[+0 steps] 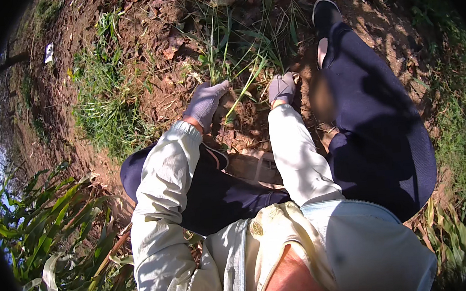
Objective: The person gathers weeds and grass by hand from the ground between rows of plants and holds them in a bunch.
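My left hand [208, 101], in a pale grey-purple knit glove, is closed around the lower part of a tuft of green grass [212, 61]. To its right, my right hand [282, 89], gloved the same way, is curled low at the soil. More grass blades [279, 49] rise just beyond its knuckles. Its fingers are mostly turned away, so what it grips is hidden. A loose, bright green stem [245, 88] slants between both hands above the brown soil [251, 121].
Leafy, corn-like plants [55, 229] stand at lower left. Cut-looking grass lies in a heap [108, 96] left of my hands. My legs in dark trousers [377, 105] frame the work spot, with a dark shoe [326, 13] at upper right. A white scrap [49, 53] lies far left.
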The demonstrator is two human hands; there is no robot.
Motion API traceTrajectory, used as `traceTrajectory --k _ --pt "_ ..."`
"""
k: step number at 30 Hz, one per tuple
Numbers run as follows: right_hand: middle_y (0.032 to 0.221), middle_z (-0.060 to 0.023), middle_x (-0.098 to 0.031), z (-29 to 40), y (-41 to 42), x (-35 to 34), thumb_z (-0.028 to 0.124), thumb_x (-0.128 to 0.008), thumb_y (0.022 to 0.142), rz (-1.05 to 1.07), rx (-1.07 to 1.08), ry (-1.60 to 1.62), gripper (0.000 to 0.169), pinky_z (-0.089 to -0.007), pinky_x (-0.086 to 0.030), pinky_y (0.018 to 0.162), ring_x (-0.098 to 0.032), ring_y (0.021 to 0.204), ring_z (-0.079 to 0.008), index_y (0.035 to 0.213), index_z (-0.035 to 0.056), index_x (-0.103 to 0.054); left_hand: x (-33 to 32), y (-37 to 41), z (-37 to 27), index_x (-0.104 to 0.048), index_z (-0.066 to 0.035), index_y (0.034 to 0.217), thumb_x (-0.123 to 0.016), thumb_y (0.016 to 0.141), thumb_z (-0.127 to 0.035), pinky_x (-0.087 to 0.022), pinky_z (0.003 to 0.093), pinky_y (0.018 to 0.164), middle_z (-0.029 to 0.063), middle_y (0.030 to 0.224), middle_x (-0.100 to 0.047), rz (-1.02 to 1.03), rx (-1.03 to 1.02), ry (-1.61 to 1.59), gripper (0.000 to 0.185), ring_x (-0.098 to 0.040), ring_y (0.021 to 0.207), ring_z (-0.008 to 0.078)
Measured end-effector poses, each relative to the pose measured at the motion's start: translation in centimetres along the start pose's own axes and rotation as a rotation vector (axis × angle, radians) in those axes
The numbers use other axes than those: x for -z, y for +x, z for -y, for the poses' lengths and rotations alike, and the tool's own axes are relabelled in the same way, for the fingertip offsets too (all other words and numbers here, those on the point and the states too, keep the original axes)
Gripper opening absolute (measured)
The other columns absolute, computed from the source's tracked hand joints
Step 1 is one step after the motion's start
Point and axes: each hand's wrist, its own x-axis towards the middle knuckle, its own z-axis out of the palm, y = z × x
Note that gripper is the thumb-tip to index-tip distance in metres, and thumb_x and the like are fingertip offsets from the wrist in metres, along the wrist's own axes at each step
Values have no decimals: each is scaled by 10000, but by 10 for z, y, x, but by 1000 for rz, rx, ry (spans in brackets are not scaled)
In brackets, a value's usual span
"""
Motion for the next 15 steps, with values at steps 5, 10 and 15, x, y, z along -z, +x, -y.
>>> traceTrajectory --k 5,10,15 --pt "774 -207 -616 4 8 19 150 -499 843 36 56 -15 140 -423 -452 643 -579 696 -355 895 22 -526 58 8 -6 -514 -67 748 -630 818 -235 -323 233 367 -6 561 -466 -99 -33 -173 216 -409 403 94" --pt "633 -7 -538 26 -15 -5 169 -624 825 620 77 741 196 -231 -372 498 -490 568 -95 952 20 -608 48 26 24 -568 -62 795 -684 781 -293 -371 243 442 -11 633 -511 -146 -100 -139 259 -456 483 92" --pt "827 -66 -617 51 -35 -15 158 -575 840 873 410 226 249 -251 -425 627 -526 697 -106 1006 -28 -580 33 53 21 -625 -44 936 -714 764 -356 -430 225 594 2 782 -599 -160 -117 27 367 -534 657 83"
